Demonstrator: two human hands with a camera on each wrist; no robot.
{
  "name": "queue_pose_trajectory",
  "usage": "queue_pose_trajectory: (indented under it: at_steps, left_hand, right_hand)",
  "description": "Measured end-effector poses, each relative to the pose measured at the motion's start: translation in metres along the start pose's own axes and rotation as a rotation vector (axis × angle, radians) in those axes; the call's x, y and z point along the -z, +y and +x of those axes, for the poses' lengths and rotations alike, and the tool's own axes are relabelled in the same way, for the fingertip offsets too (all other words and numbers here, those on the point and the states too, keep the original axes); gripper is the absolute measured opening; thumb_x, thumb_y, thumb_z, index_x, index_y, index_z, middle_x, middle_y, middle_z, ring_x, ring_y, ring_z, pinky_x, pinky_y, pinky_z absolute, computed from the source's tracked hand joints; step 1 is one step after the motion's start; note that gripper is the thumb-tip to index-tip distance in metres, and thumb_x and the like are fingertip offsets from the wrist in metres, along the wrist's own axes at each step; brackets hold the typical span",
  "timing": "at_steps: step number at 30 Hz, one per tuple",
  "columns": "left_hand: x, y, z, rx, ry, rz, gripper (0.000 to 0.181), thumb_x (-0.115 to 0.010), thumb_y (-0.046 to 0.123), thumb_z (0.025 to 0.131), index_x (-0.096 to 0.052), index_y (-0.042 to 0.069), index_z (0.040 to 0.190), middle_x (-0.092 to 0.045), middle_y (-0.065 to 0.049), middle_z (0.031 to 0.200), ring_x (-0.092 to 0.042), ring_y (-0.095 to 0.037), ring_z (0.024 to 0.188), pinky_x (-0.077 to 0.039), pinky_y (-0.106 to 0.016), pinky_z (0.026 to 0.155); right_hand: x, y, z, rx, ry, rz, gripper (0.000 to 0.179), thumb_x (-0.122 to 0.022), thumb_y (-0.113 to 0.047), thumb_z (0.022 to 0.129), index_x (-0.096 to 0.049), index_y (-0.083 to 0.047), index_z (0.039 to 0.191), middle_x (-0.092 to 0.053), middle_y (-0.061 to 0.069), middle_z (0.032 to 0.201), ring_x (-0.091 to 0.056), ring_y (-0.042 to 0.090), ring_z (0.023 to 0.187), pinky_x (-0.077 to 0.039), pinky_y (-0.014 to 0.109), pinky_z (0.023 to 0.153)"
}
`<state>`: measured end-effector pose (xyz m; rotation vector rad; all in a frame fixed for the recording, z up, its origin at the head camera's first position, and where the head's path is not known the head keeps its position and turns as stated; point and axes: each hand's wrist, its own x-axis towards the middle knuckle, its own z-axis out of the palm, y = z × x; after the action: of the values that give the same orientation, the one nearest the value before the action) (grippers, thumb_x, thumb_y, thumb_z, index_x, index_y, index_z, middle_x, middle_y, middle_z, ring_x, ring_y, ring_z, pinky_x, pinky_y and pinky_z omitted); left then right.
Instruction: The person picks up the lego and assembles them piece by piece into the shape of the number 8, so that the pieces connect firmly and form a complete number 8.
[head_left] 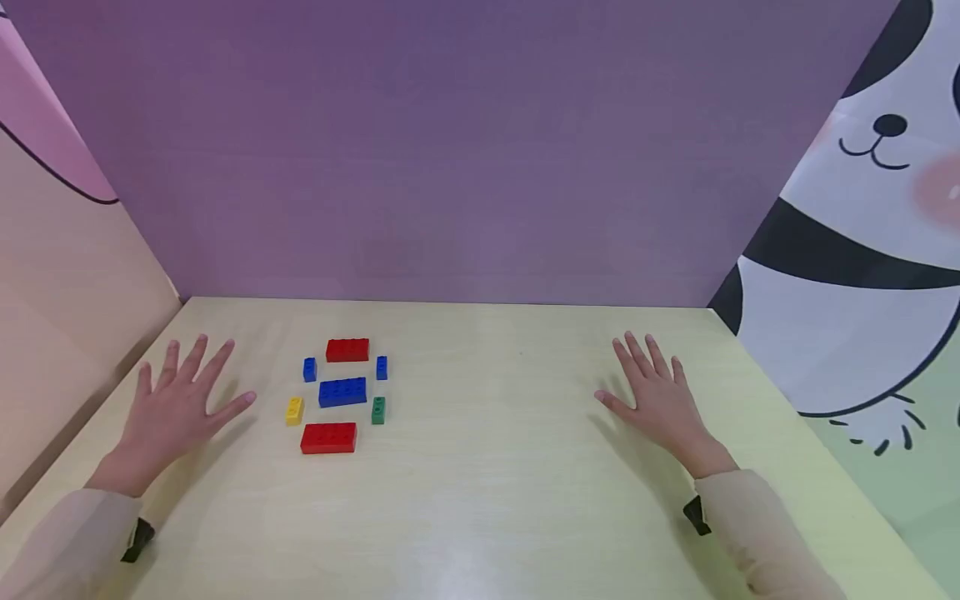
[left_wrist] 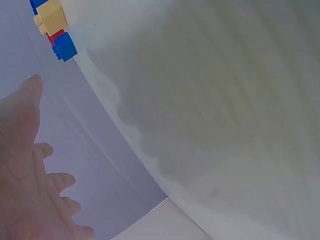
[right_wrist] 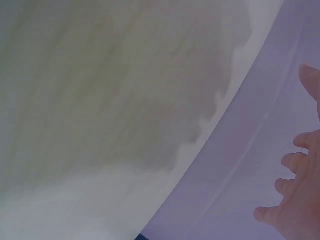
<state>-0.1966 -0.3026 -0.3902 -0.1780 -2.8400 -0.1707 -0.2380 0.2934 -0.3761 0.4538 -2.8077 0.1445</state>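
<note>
Seven toy bricks (head_left: 342,392) are being carried by the surface (head_left: 487,467), nearer the left hand (head_left: 171,418) than the right hand (head_left: 662,408). All fingers (head_left: 216,365) are being held spread wide, gripping nothing. Handling is seemingly being awaited; a left-hand reach inward would be called for.

Pale table with seven toy bricks laid flat, left of centre
The pale yellowish table (head_left: 480,500) carries a loose cluster of studded bricks, all apart: a far red brick (head_left: 347,350) at the back, a left small blue brick (head_left: 310,369) and a right small blue brick (head_left: 382,367) just nearer on either side, a long blue brick (head_left: 342,392) in the middle, a yellow brick (head_left: 294,411) and a green brick (head_left: 378,410) flanking below, and a near red brick (head_left: 328,438) at the front; the tabletop seems faintly grained, though glare blurs it.
</note>
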Motion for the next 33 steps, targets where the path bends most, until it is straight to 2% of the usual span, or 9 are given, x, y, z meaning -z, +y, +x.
queue_pose_trajectory:
  at_steps: [12,19,25,29,33]
  left_hand:
    - [0.001,0.010,-0.001,-0.048,-0.001,-0.036,0.079,-0.052,0.056,0.084,-0.021,0.017,0.145,-0.022,-0.026,0.146,-0.005,-0.050,0.135,-0.008,-0.070,0.100]
    - [0.003,0.018,0.000,-0.078,-0.001,-0.071,0.081,-0.060,0.053,0.080,-0.028,0.013,0.142,-0.031,-0.028,0.141,-0.017,-0.051,0.132,-0.017,-0.069,0.098]
    - [0.001,0.024,0.002,-0.094,-0.005,-0.056,0.079,-0.062,0.054,0.078,-0.036,0.010,0.138,-0.039,-0.028,0.135,-0.031,-0.051,0.123,-0.026,-0.067,0.094]
    - [0.001,0.027,0.001,-0.101,-0.025,-0.066,0.078,-0.064,0.052,0.077,-0.038,0.008,0.136,-0.042,-0.027,0.133,-0.033,-0.051,0.122,-0.029,-0.067,0.093]
    - [-0.001,0.031,0.002,-0.134,-0.011,-0.086,0.074,-0.070,0.046,0.075,-0.043,0.007,0.133,-0.047,-0.025,0.127,-0.039,-0.048,0.118,-0.035,-0.065,0.089]
  right_hand:
    - [-0.009,-0.027,0.007,0.101,0.008,-0.020,0.079,-0.057,-0.050,0.083,-0.027,-0.008,0.143,-0.026,0.016,0.149,-0.018,0.036,0.138,-0.017,0.064,0.103]
    - [-0.009,-0.045,0.009,0.153,-0.011,-0.003,0.077,-0.059,-0.047,0.083,-0.028,-0.007,0.142,-0.028,0.015,0.148,-0.021,0.035,0.137,-0.020,0.061,0.104]
    - [-0.011,-0.060,0.012,0.231,0.026,-0.014,0.075,-0.062,-0.043,0.082,-0.033,-0.006,0.140,-0.034,0.014,0.145,-0.027,0.034,0.135,-0.025,0.058,0.103]
    - [-0.014,-0.068,0.012,0.259,0.012,-0.003,0.073,-0.061,-0.043,0.083,-0.034,-0.007,0.140,-0.036,0.013,0.144,-0.028,0.033,0.135,-0.026,0.057,0.104]
    - [-0.018,-0.077,0.012,0.293,-0.007,0.008,0.071,-0.060,-0.044,0.084,-0.035,-0.007,0.139,-0.038,0.011,0.143,-0.031,0.030,0.134,-0.028,0.054,0.105]
